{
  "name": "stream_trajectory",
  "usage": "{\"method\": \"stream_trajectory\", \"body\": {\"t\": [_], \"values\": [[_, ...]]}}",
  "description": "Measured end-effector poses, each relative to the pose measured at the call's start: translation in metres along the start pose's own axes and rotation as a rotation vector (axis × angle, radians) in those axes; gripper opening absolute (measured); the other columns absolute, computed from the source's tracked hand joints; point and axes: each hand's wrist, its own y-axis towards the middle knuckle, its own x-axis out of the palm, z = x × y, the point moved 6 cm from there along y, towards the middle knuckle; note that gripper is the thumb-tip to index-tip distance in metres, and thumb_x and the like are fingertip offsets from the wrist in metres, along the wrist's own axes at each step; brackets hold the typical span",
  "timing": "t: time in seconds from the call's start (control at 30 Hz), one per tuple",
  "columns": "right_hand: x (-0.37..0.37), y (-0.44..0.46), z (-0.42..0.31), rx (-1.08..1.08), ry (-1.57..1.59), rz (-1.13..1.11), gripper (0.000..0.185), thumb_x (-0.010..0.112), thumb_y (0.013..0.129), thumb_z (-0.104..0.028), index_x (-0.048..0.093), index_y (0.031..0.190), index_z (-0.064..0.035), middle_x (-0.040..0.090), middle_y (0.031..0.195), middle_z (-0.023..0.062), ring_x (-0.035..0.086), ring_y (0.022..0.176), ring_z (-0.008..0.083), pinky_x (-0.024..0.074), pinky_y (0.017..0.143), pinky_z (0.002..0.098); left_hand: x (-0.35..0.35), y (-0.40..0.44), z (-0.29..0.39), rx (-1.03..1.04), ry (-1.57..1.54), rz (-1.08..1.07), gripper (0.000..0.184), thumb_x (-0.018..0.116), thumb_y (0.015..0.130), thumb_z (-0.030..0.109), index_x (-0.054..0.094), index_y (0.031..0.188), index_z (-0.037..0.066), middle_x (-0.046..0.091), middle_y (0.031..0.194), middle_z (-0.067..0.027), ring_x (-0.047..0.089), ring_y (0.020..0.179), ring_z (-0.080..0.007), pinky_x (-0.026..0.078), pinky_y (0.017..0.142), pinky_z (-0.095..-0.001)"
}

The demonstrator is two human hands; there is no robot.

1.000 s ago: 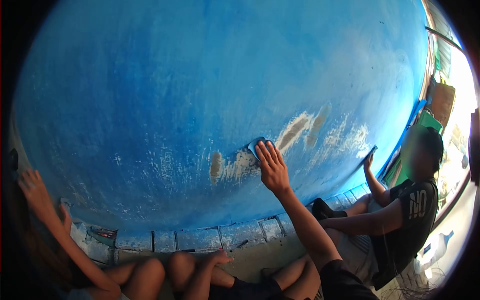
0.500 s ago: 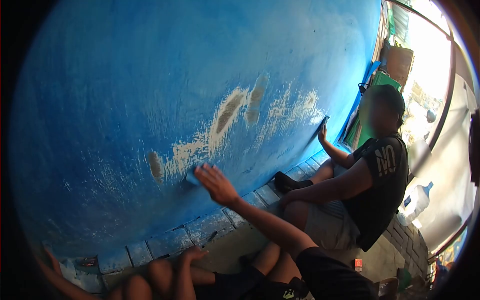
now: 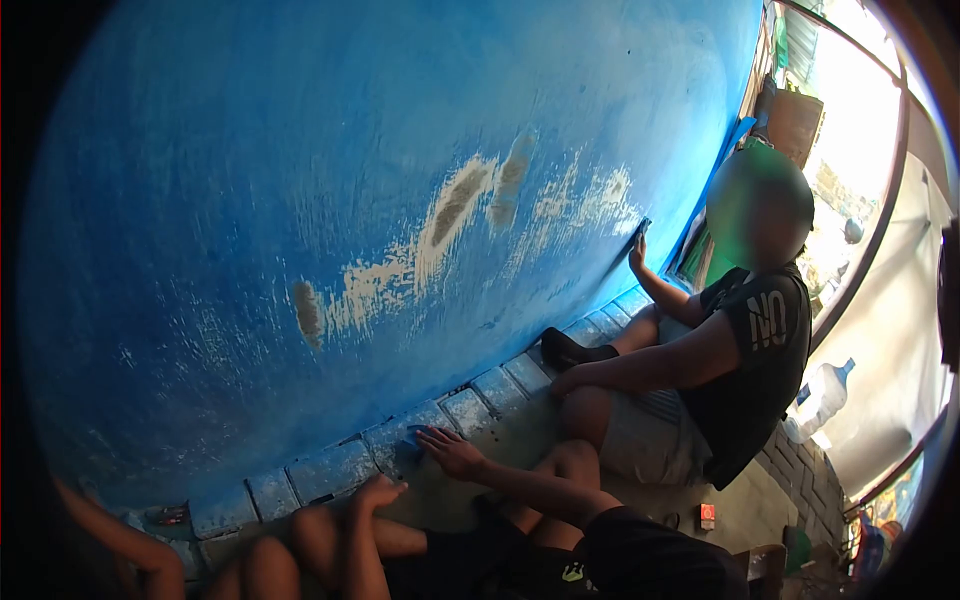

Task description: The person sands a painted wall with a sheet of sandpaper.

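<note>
My right hand [image 3: 455,455] is low over the tiled ledge, its fingers on a small blue piece of sandpaper [image 3: 413,440]. Part of the sandpaper is hidden by the fingers. My left hand [image 3: 380,490] rests by my bent knee, fingers loosely apart and holding nothing I can see. Before me rises a blue wall [image 3: 250,180] with scraped white streaks and several bare grey patches [image 3: 460,205]. To the right, a seated person's hand [image 3: 638,255] presses a dark flat pad [image 3: 642,232] against the wall.
A row of paint-stained tiles [image 3: 400,435] edges the wall's foot. The seated person [image 3: 770,330] is close on my right; another person's arm [image 3: 130,550] shows at lower left. A plastic bottle [image 3: 822,398] and a red box [image 3: 707,516] are at right.
My right hand has come down off the wall to the ledge with the sandpaper. The arm at lower left has shifted. The other person's hand stays at the wall.
</note>
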Motion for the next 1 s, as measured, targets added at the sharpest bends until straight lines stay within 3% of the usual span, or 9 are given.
{"method": "stream_trajectory", "body": {"t": [0.1, 0.17, 0.2, 0.27, 0.37, 0.4, 0.47, 0.57, 1.0], "values": [[0.019, 0.0, 0.014, 0.048, 0.269, 0.01, 0.058, 0.042, 0.091, -0.009, 0.022, 0.145, -0.0038, 0.029, 0.148, 0.0171, 0.025, 0.138, 0.0373, 0.0234, 0.112, 0.0445, -0.004, -0.004, 0.01, -0.018, 0.031, 0.099, 0.056, 0.06, 0.082, 0.052, 0.068, 0.072, -0.003, 0.066, 0.077, -0.0236, 0.067, 0.082, -0.0347, 0.05, 0.074, -0.0438], [0.026, 0.003, 0.019, 0.019, 0.482, 0.122, 0.052, 0.04, 0.094, -0.007, 0.024, 0.143, -0.0021, 0.036, 0.143, 0.0215, 0.032, 0.133, 0.0401, 0.0325, 0.107, 0.045, -0.002, 0.001, 0.002, -0.042, 0.005, 0.098, 0.054, 0.061, 0.083, 0.051, 0.064, 0.066, 0.0, 0.063, 0.061, -0.0127, 0.063, 0.059, -0.0212, 0.048, 0.059, -0.0355], [0.024, 0.002, 0.018, 0.019, 0.489, 0.12, 0.052, 0.04, 0.094, -0.007, 0.024, 0.143, -0.0021, 0.036, 0.143, 0.0215, 0.032, 0.133, 0.0401, 0.0325, 0.107, 0.045, -0.003, -0.001, 0.004, -0.047, 0.005, 0.095, 0.054, 0.061, 0.083, 0.051, 0.064, 0.066, 0.0, 0.063, 0.061, -0.0127, 0.063, 0.059, -0.0212, 0.048, 0.059, -0.0355], [0.004, 0.003, 0.013, 0.021, 0.563, 0.218, 0.051, 0.039, 0.092, -0.003, 0.026, 0.141, -0.0018, 0.043, 0.137, 0.0231, 0.042, 0.125, 0.0426, 0.041, 0.098, 0.046, -0.004, -0.01, 0.007, -0.132, -0.105, 0.033, 0.049, 0.061, 0.081, 0.049, 0.067, 0.068, 0.002, 0.066, 0.072, -0.0204, 0.066, 0.074, -0.0354, 0.05, 0.068, -0.0434], [-0.016, 0.003, 0.008, 0.068, 0.719, 0.322, 0.046, 0.04, 0.094, -0.007, 0.03, 0.139, -0.0013, 0.05, 0.127, 0.0258, 0.048, 0.118, 0.043, 0.0442, 0.092, 0.0459, -0.004, -0.013, 0.005, -0.12, -0.133, 0.109, 0.045, 0.063, 0.081, 0.046, 0.065, 0.069, 0.003, 0.065, 0.072, -0.0194, 0.065, 0.073, -0.0361, 0.049, 0.066, -0.0429], [-0.023, 0.002, 0.002, 0.049, 0.733, 0.324, 0.046, 0.04, 0.094, -0.007, 0.03, 0.139, -0.0013, 0.05, 0.127, 0.0258, 0.048, 0.118, 0.043, 0.0442, 0.092, 0.0459, -0.003, -0.014, 0.003, -0.14, -0.133, 0.123, 0.045, 0.063, 0.081, 0.046, 0.065, 0.069, 0.003, 0.065, 0.072, -0.0194, 0.065, 0.073, -0.0361, 0.049, 0.066, -0.0429], [-0.002, -0.003, 0.011, 0.45, 0.975, 0.01, 0.044, 0.04, 0.099, -0.021, 0.034, 0.135, 0.0029, 0.051, 0.125, 0.0283, 0.047, 0.118, 0.043, 0.0409, 0.096, 0.0441, -0.013, -0.017, 0.009, -0.038, -0.058, 0.346, 0.042, 0.063, 0.082, 0.044, 0.064, 0.074, 0.003, 0.064, 0.073, -0.0198, 0.064, 0.074, -0.0366, 0.049, 0.065, -0.0433], [0.043, -0.021, 0.013, 0.552, 1.175, 0.166, 0.047, 0.04, 0.1, -0.03, 0.039, 0.132, 0.0049, 0.053, 0.121, 0.0298, 0.049, 0.119, 0.0379, 0.0396, 0.097, 0.0412, -0.021, -0.019, 0.018, -0.005, -0.095, 0.414, 0.04, 0.063, 0.083, 0.042, 0.063, 0.078, 0.002, 0.064, 0.076, -0.0214, 0.063, 0.077, -0.0385, 0.048, 0.065, -0.0447], [0.003, -0.007, 0.011, 0.536, 1.293, 0.056, 0.065, 0.036, 0.099, -0.045, 0.035, 0.136, 0.0085, 0.046, 0.132, 0.0294, 0.043, 0.127, 0.0346, 0.0327, 0.105, 0.0377, -0.018, -0.018, 0.007, 0.014, -0.122, 0.66, 0.042, 0.058, 0.088, 0.042, 0.061, 0.079, 0.001, 0.061, 0.075, -0.0222, 0.061, 0.075, -0.0407, 0.045, 0.063, -0.0461]]}}
